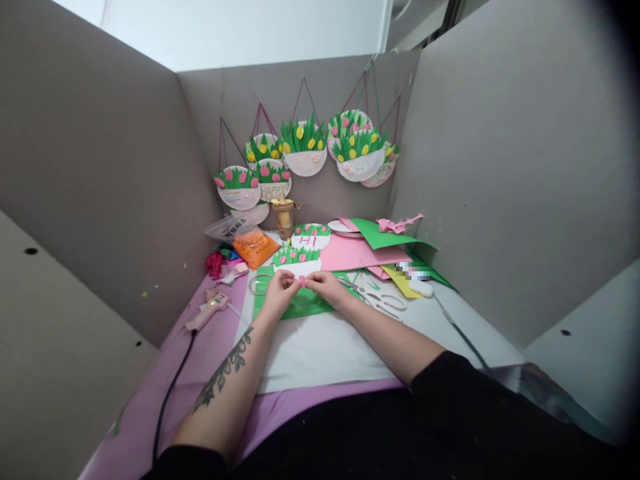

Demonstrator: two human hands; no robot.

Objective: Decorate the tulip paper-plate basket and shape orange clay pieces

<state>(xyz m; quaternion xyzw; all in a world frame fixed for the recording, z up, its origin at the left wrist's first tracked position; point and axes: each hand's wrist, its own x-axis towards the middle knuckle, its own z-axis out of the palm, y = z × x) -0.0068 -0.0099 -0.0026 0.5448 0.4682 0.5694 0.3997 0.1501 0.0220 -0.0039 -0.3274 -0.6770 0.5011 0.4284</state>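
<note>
Between my two hands is a small pink paper piece (301,282), pinched from both sides by the fingertips. My left hand (283,288) is closed on its left side; my right hand (324,287) is closed on its right. Just behind the hands lies a paper-plate flower basket (297,268) with green paper leaves and pink tulips. Beneath the hands is a green sheet (300,307). White-handled scissors (377,297) rest to the right of my right hand, and a round scissor handle (259,285) shows left of my left hand.
Finished plate baskets (305,162) hang on the back panel. An orange clay bag (256,248) and a brown cup (283,220) stand behind left. A pink glue gun (209,311) with a black cord lies left. Green paper (387,233) and pink sheets (360,253) are stacked right.
</note>
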